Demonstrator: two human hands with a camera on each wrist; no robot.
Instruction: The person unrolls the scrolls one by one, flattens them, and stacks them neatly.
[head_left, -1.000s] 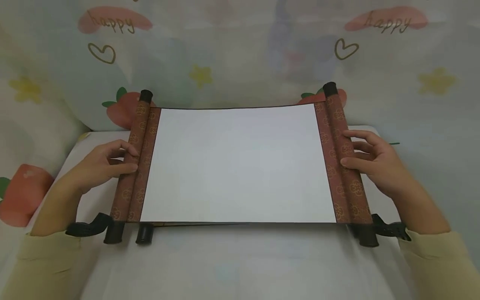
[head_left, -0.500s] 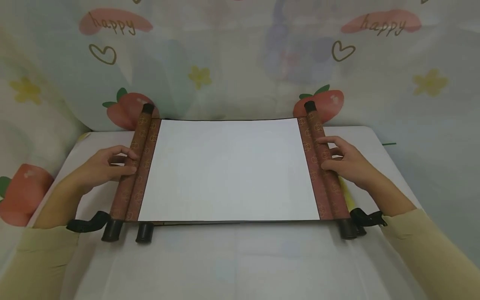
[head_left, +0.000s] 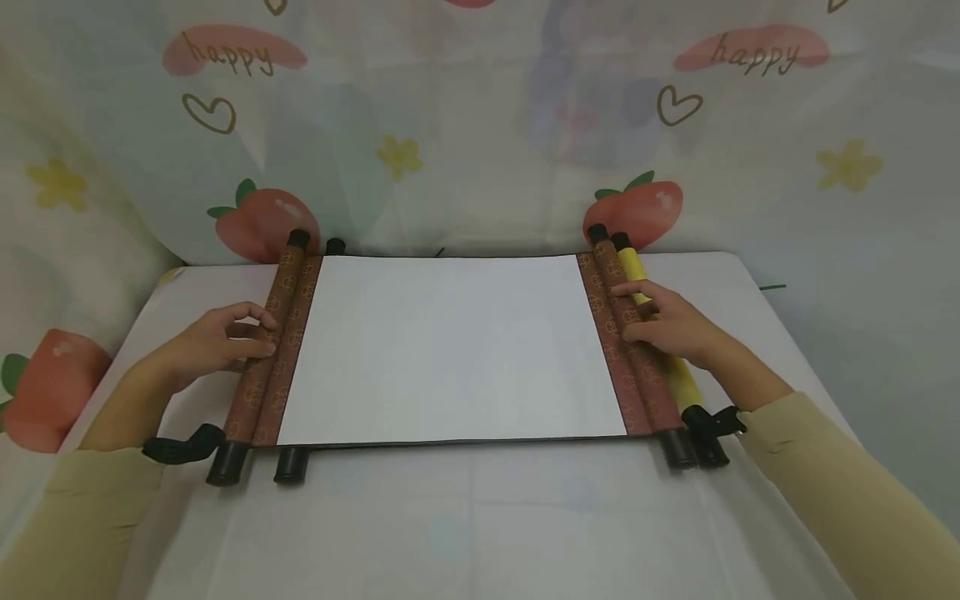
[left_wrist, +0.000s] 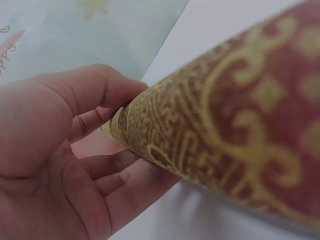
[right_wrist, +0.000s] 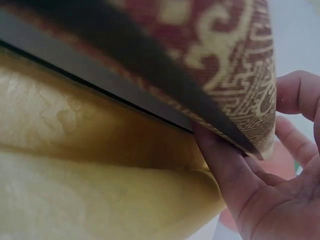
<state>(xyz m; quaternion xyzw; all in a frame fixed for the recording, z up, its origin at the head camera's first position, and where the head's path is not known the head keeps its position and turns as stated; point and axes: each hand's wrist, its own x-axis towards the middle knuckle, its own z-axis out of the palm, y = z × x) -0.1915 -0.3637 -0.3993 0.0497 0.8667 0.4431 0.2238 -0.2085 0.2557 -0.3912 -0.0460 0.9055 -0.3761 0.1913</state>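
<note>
A scroll with a blank white sheet [head_left: 450,350] and reddish-brown, gold-patterned end rolls lies spread between both hands. My left hand [head_left: 217,340] grips its left roll [head_left: 251,387], thumb on one side and fingers on the other in the left wrist view. At the opposite end, my right hand [head_left: 671,325] holds the right roll [head_left: 648,379], its fingers reaching under the edge in the right wrist view. A yellow roll [head_left: 684,387] with black end caps lies right beside and below that roll. Another black cap [head_left: 291,465] pokes out from under the sheet's left end.
The scroll lies over a white-covered table [head_left: 465,533]. Close behind it hangs a backdrop [head_left: 480,125] printed with peaches, stars and "happy". A black strap [head_left: 183,444] runs at the left wrist.
The right hand has moved left and down with the right roll, so the two rolls stand nearer together and the scroll lies lower. The yellow roll has come into sight. The left hand has barely moved.
</note>
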